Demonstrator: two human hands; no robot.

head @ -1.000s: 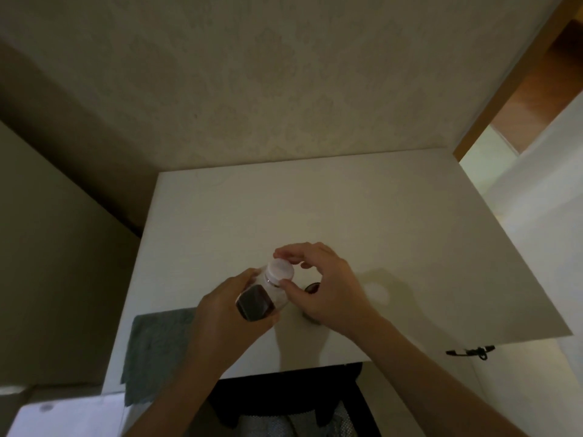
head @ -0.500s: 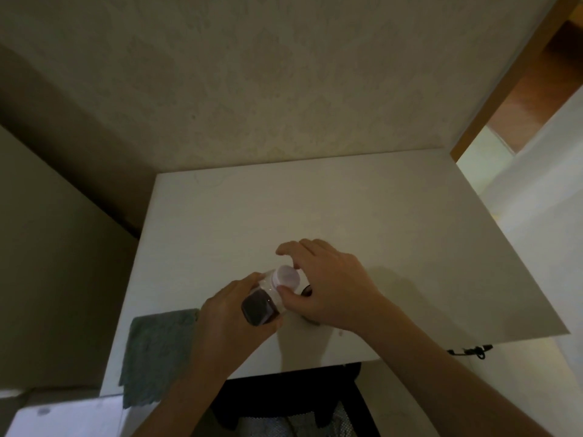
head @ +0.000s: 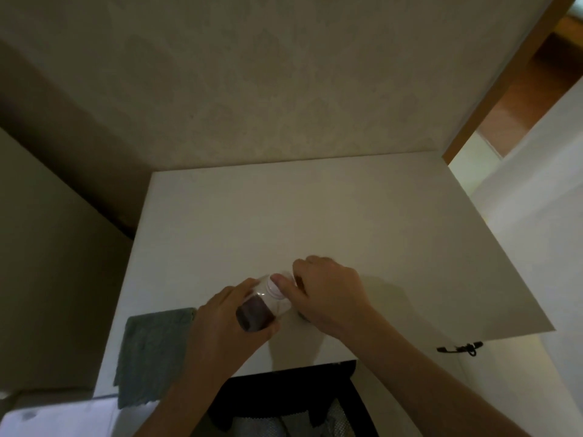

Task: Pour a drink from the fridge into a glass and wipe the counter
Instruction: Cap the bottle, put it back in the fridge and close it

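Observation:
A small clear bottle [head: 257,313] of dark drink stands over the near part of the white counter [head: 315,216]. My left hand [head: 220,323] is wrapped around its body. My right hand [head: 325,294] covers its white cap [head: 273,283], thumb and fingers closed on it. A glass is mostly hidden behind my right hand; only a dark sliver shows at the hand's lower edge. A grey-green cloth [head: 151,354] lies flat at the counter's near left corner, partly over the edge.
The counter meets a pale wall at the back. A dark chair back [head: 284,395] stands against the near edge below my arms. A black cord end [head: 460,348] hangs off the near right corner. A white surface [head: 56,417] sits at bottom left.
My right hand has closed further over the cap and turned; the cap, plainly visible a second ago, is now mostly covered. The bottle and my left hand stay in place.

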